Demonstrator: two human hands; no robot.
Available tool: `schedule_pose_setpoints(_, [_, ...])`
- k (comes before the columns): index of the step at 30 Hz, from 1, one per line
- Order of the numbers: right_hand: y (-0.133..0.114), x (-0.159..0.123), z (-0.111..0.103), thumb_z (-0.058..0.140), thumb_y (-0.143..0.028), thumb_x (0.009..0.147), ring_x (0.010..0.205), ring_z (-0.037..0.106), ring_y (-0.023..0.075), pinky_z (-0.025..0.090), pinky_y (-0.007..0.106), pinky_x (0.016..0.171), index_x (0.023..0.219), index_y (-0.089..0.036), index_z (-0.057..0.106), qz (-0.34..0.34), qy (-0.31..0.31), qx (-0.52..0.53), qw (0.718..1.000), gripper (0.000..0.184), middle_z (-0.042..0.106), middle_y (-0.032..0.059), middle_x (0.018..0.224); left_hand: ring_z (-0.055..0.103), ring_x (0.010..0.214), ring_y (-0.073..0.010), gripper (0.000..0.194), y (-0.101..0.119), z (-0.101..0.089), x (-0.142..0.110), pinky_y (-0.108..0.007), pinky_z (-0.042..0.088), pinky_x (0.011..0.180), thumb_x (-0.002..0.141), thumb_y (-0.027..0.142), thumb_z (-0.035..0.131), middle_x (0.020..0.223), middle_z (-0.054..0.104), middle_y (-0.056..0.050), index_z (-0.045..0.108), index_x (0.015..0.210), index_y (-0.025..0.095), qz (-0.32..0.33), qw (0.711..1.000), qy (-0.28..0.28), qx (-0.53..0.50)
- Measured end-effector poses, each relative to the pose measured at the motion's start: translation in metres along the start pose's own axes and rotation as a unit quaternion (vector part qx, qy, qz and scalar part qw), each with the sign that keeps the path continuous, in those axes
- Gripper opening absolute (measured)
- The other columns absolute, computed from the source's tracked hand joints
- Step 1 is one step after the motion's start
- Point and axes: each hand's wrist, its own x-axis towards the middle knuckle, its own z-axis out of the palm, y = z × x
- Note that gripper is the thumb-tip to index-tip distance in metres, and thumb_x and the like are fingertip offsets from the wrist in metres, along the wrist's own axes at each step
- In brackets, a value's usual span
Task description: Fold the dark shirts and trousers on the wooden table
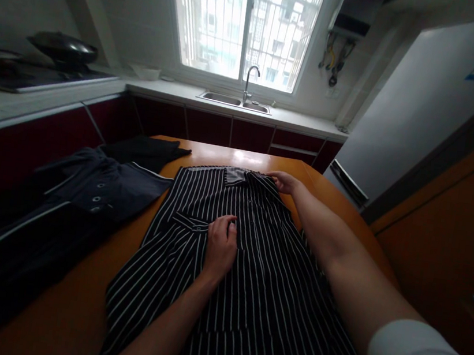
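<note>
A black shirt with white stripes (244, 283) lies spread over the wooden table, its far edge showing a paler inner side. My left hand (221, 245) rests on top of the fabric, fingers loosely bent, beside a buttoned strap or cuff (190, 222). At the shirt's far right corner, my right hand (283, 182) is closed on the edge of the cloth; its fingertips are partly hidden by the fabric.
Dark clothing with white piping (118, 185) is heaped on the left of the table (240, 156). Beyond stand a counter with a sink (221, 98) and a window. A wok (64, 49) sits on the stove at left; a fridge (421, 103) is at right.
</note>
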Motion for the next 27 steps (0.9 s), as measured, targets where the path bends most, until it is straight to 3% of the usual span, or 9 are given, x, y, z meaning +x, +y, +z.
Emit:
schedule_pose_setpoints(5, [0.003,0.003,-0.010,0.074,-0.009,0.080,0.065,0.064,0.0141,0.055,0.023,0.060,0.092,-0.017,0.065,-0.032,0.020,-0.041,0.998,0.017,0.068,0.0009,0.071,0.059,0.114,-0.0269,0.026,0.001,-0.001,-0.001,-0.047,0.046,0.106,0.097,0.024,0.041,0.113,0.068,-0.008,0.066,0.107,0.022,-0.009,1.000,-0.005,-0.002])
schedule_pose_setpoints(9, [0.004,0.016,-0.021,0.076,-0.005,0.074,0.066,0.063,0.0137,0.054,0.024,0.062,0.093,-0.017,0.064,-0.074,0.145,-0.096,0.982,0.025,0.070,0.0029,0.080,0.059,0.114,-0.0270,0.027,0.001,-0.001,-0.001,-0.048,0.045,0.105,0.098,0.024,0.041,0.113,0.069,-0.009,0.066,0.107,0.021,-0.009,1.000,-0.005,-0.002])
schedule_pose_setpoints(13, [-0.002,0.031,-0.038,0.069,-0.004,0.077,0.091,0.067,0.0182,0.054,0.028,0.082,0.095,-0.017,0.065,-0.137,0.282,-0.161,0.936,0.022,0.071,0.0085,0.100,0.059,0.113,-0.0266,0.026,0.001,0.000,-0.002,-0.047,0.046,0.105,0.098,0.023,0.041,0.112,0.069,-0.009,0.066,0.107,0.021,-0.008,1.000,-0.003,-0.004])
schedule_pose_setpoints(16, [-0.008,0.039,-0.053,0.065,-0.008,0.080,0.104,0.066,0.0218,0.051,0.031,0.095,0.097,-0.016,0.068,-0.170,0.336,-0.207,0.903,0.019,0.072,0.0115,0.109,0.060,0.112,-0.0260,0.026,0.001,0.000,-0.002,-0.046,0.046,0.104,0.098,0.023,0.041,0.112,0.069,-0.008,0.066,0.106,0.022,-0.008,1.000,-0.005,-0.001])
schedule_pose_setpoints(21, [-0.013,0.048,-0.071,0.065,-0.014,0.081,0.106,0.067,0.0239,0.049,0.035,0.100,0.102,-0.016,0.070,-0.185,0.359,-0.270,0.874,0.022,0.073,0.0128,0.110,0.060,0.111,-0.0257,0.026,0.002,-0.001,-0.004,-0.045,0.046,0.103,0.098,0.022,0.041,0.111,0.069,-0.007,0.066,0.105,0.022,-0.005,1.000,-0.006,0.005])
schedule_pose_setpoints(27, [-0.001,0.051,-0.087,0.073,-0.011,0.074,0.106,0.068,0.0255,0.053,0.034,0.095,0.113,-0.013,0.067,-0.129,0.328,-0.339,0.872,0.040,0.071,0.0160,0.116,0.059,0.112,-0.0251,0.027,0.001,-0.001,-0.003,-0.044,0.045,0.104,0.099,0.023,0.039,0.111,0.069,-0.007,0.066,0.104,0.022,0.006,1.000,-0.012,0.006])
